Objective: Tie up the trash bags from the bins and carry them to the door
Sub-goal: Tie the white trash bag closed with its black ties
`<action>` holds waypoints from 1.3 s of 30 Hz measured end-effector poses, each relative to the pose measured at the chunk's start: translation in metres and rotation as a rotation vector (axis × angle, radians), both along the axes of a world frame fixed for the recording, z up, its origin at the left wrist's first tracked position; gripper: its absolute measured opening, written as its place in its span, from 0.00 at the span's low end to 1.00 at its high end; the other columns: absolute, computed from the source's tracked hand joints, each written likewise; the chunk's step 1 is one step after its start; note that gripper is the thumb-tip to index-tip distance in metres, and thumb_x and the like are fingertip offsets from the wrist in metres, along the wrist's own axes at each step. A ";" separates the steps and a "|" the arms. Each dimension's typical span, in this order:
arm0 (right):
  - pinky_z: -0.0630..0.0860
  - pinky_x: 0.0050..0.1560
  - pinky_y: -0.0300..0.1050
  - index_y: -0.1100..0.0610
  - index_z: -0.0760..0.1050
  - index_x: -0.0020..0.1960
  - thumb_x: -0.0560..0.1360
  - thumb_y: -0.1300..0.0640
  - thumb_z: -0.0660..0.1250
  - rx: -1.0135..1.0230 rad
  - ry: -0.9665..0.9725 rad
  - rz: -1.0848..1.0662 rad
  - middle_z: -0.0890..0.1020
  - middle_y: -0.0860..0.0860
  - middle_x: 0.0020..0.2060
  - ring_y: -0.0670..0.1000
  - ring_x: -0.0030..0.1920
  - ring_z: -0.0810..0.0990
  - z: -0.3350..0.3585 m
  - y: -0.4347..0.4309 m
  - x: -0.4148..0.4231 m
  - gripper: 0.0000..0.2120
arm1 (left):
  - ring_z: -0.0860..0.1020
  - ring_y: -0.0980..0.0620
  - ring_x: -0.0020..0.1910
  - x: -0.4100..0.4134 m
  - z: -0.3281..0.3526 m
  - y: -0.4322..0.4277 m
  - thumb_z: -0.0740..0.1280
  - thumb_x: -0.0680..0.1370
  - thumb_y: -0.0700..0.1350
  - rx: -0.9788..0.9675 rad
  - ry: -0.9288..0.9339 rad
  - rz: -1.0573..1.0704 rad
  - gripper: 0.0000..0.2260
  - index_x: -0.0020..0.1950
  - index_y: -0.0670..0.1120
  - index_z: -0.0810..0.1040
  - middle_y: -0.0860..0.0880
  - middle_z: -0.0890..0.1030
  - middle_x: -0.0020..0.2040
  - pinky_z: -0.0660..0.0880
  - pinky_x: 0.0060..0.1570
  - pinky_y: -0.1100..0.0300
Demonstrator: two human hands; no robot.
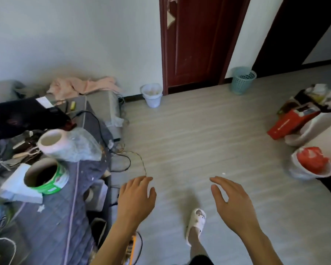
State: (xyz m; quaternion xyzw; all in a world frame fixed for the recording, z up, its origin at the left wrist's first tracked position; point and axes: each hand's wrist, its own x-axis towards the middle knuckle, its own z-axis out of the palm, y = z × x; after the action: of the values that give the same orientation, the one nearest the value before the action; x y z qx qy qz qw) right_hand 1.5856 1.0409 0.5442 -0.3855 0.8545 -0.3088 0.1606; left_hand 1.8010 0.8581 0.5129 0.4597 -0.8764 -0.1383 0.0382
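Observation:
A small white bin [152,95] lined with a pale bag stands against the far wall, left of the dark red door [196,41]. Right of that door sits a teal mesh bin [242,80]. At the right edge a white bin [311,167] holds a white bag with red trash on top. My left hand [137,197] and my right hand [230,201] hover over the floor in front of me, both with relaxed fingers and holding nothing. All three bins are well beyond my hands.
A cluttered grey-covered table [61,207] fills the left side, with cables [122,159] trailing onto the floor beside it. A red box [287,126] and piled items sit at the right. My slippered foot [196,222] is on the grey plank floor.

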 end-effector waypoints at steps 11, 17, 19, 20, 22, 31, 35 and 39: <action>0.62 0.62 0.34 0.44 0.77 0.64 0.81 0.46 0.59 0.034 0.047 0.251 0.77 0.37 0.61 0.36 0.62 0.67 0.010 -0.294 -0.218 0.15 | 0.74 0.48 0.66 -0.180 0.014 -0.252 0.62 0.78 0.53 0.002 -0.003 0.278 0.17 0.67 0.54 0.76 0.54 0.78 0.65 0.67 0.67 0.49; 0.60 0.61 0.32 0.45 0.77 0.64 0.81 0.47 0.60 0.041 0.053 0.307 0.78 0.39 0.61 0.36 0.62 0.67 -0.003 -0.461 -0.285 0.14 | 0.73 0.48 0.66 -0.248 -0.003 -0.409 0.61 0.78 0.54 0.019 -0.009 0.311 0.18 0.68 0.54 0.75 0.54 0.77 0.66 0.66 0.68 0.48; 0.61 0.62 0.33 0.45 0.77 0.64 0.81 0.47 0.60 0.047 0.058 0.299 0.78 0.40 0.62 0.38 0.64 0.69 -0.006 -0.521 -0.302 0.14 | 0.74 0.48 0.66 -0.269 -0.008 -0.468 0.61 0.78 0.54 0.016 -0.019 0.290 0.18 0.68 0.54 0.75 0.53 0.78 0.66 0.67 0.67 0.48; 0.61 0.63 0.33 0.46 0.77 0.64 0.81 0.47 0.60 0.052 0.062 0.295 0.78 0.40 0.62 0.40 0.65 0.70 -0.006 -0.549 -0.310 0.14 | 0.74 0.48 0.66 -0.279 -0.008 -0.498 0.62 0.78 0.53 0.014 -0.022 0.278 0.18 0.68 0.53 0.75 0.53 0.78 0.66 0.67 0.66 0.49; 0.61 0.64 0.33 0.46 0.77 0.64 0.81 0.47 0.59 0.061 0.066 0.304 0.78 0.41 0.62 0.41 0.65 0.70 -0.001 -0.603 -0.326 0.15 | 0.74 0.48 0.65 -0.302 -0.005 -0.552 0.62 0.78 0.53 0.004 -0.034 0.258 0.18 0.67 0.53 0.75 0.53 0.78 0.65 0.68 0.66 0.49; 0.62 0.63 0.33 0.46 0.78 0.64 0.81 0.47 0.60 0.059 0.049 0.313 0.78 0.40 0.62 0.40 0.64 0.70 -0.001 -0.811 -0.417 0.15 | 0.76 0.47 0.64 -0.401 0.001 -0.759 0.63 0.78 0.52 0.013 -0.058 0.225 0.17 0.66 0.53 0.77 0.53 0.79 0.64 0.68 0.64 0.49; 0.61 0.63 0.32 0.46 0.78 0.64 0.81 0.47 0.60 0.085 0.034 0.343 0.78 0.40 0.62 0.37 0.63 0.68 -0.024 -0.895 -0.466 0.14 | 0.77 0.48 0.63 -0.441 -0.018 -0.835 0.64 0.77 0.52 0.020 -0.093 0.265 0.16 0.64 0.53 0.78 0.53 0.80 0.63 0.70 0.63 0.49; 0.63 0.64 0.35 0.46 0.77 0.64 0.81 0.47 0.60 0.156 0.003 0.433 0.78 0.40 0.63 0.39 0.64 0.68 -0.046 -0.988 -0.522 0.15 | 0.75 0.47 0.64 -0.484 -0.041 -0.919 0.62 0.78 0.52 0.071 -0.151 0.313 0.17 0.66 0.53 0.77 0.53 0.79 0.65 0.68 0.65 0.49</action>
State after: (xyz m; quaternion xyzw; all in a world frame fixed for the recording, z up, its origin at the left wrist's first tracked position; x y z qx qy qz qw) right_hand 1.0638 0.0531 0.4985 -0.5469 0.7734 -0.1993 0.2512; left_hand 1.3168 -0.0608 0.4721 0.6007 -0.7890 -0.1268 -0.0229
